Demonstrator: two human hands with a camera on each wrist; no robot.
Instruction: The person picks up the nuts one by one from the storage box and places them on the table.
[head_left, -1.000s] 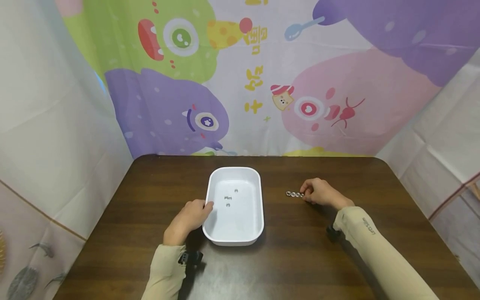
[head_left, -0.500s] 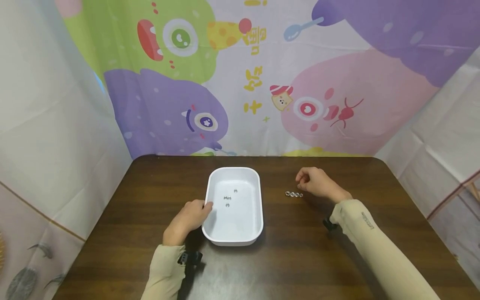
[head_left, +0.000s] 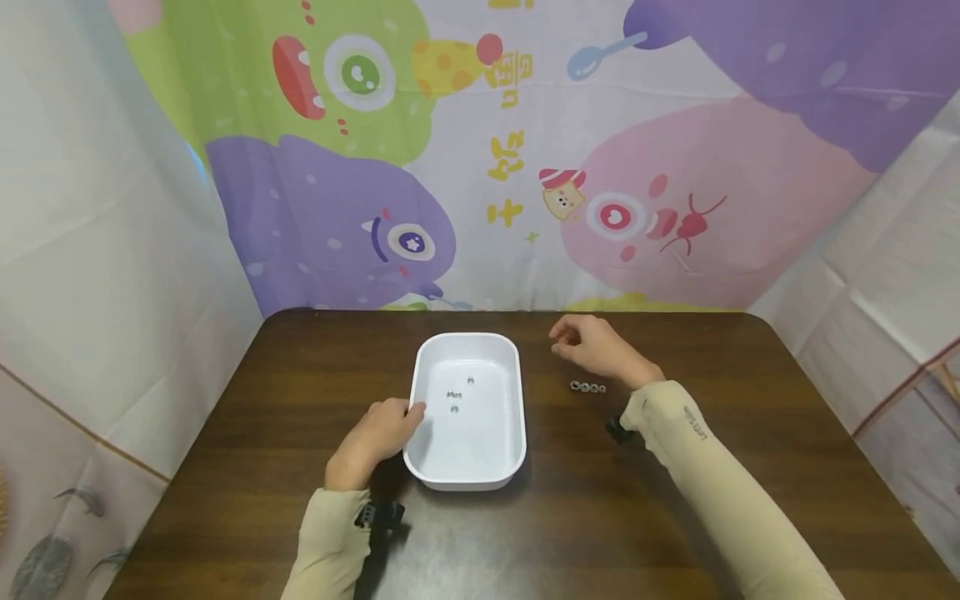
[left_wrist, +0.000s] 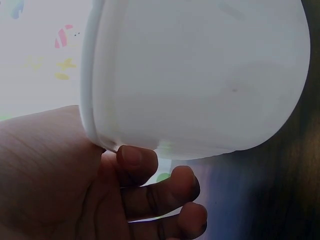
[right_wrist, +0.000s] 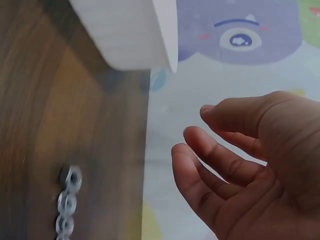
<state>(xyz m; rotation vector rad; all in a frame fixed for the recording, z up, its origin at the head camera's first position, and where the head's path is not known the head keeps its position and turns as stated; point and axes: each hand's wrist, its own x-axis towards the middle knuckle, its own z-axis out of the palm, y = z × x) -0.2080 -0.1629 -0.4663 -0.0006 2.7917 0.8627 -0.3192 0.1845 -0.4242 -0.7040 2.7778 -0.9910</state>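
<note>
Gripping the left rim of a smooth white rectangular tray, the left hand has its thumb over the edge and fingers curled outside; a sideways tug there could slide the tray, set towards the table's far edge, and roll the four small silvery metal nuts loose inside. The right hand hangs nearer the far edge, between the tray and the table's far right corner, fingers loosely curved, thumb apart, holding nothing. Behind its fingertips, four shiny ring-shaped metal nuts lie in a close row on the brown wooden table; a low sweep of the black wrist camera could scatter them.
</note>
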